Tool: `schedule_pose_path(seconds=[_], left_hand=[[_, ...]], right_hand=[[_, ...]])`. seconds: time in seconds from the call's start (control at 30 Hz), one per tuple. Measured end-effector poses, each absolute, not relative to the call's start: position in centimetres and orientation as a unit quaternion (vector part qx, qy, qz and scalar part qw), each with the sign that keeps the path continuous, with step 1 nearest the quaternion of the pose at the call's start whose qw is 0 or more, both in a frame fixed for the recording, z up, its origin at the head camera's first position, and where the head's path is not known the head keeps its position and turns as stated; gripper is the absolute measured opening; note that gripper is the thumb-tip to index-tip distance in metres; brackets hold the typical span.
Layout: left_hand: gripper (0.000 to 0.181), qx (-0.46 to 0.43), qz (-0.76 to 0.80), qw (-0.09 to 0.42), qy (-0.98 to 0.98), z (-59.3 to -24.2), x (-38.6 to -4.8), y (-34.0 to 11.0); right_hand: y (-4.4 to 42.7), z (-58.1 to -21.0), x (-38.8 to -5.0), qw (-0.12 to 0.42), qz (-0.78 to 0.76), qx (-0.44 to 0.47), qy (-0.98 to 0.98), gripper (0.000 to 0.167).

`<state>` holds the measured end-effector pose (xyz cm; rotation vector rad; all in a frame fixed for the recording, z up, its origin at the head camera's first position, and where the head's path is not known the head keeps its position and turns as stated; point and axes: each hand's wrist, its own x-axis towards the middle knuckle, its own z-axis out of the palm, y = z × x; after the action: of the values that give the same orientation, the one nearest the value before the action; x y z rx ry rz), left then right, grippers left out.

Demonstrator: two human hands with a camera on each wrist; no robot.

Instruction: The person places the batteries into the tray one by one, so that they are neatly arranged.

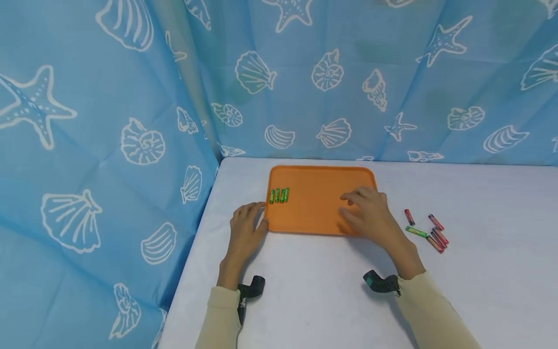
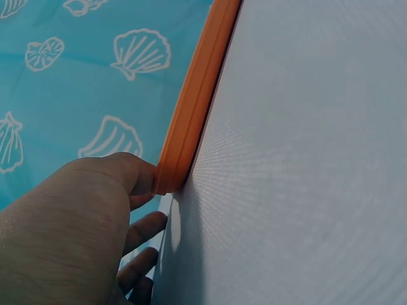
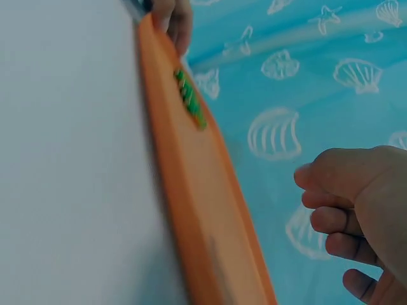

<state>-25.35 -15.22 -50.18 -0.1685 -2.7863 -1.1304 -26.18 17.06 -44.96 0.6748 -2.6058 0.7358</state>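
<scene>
My right hand (image 1: 376, 215): nothing in it. Thumb and fingertips stand well apart, fingers bent loosely, held above the 3 to 4 o'clock side of the orange tray (image 1: 322, 203).

My left hand (image 1: 245, 229): relaxed, fingers spread, no battery. It touches the tray's outer edge between 8 and 9 o'clock; the left wrist view has a digit against the tray corner and the other fingers loose below.

Four green batteries (image 1: 277, 195) lie on the tray just inside its 9 o'clock edge, side by side, long ways roughly 12 to 6. From my right hand they're at 9 o'clock, well apart; from my left, between 1 and 2, near.

Off the tray, on the white table (image 1: 305, 291), a loose green battery (image 1: 416, 231) lies between 3 and 4 o'clock from my right hand. Red batteries (image 1: 435, 222) lie around it: one just beside it at 11, the rest bunched between 2 and 4. Exact red count, can't tell; some crowd together.

Blue shell-print curtain (image 1: 301, 106) at 12, beyond the table.
</scene>
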Motion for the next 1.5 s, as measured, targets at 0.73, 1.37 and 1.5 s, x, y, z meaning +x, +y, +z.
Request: schedule_pose_path(seconds=[0.73,1.37,1.5], left_hand=[[0.042,-0.060,-0.368,0.055,-0.926,-50.1,-25.7,-15.7],[0.043,-0.061,-0.381,0.052,-0.921,-50.2,-25.5,-15.3],[0.042,-0.066,-0.383,0.059,-0.919,-50.3,-25.5,-15.3]], right_hand=[[28.9,-48.7,-19.0,0.203,0.220,0.007,-0.954,0.026],[28.5,-49.5,-18.8,0.166,0.273,0.006,-0.948,0.023],[28.9,-49.2,-18.8,0.135,0.271,0.046,-0.952,0.033]])
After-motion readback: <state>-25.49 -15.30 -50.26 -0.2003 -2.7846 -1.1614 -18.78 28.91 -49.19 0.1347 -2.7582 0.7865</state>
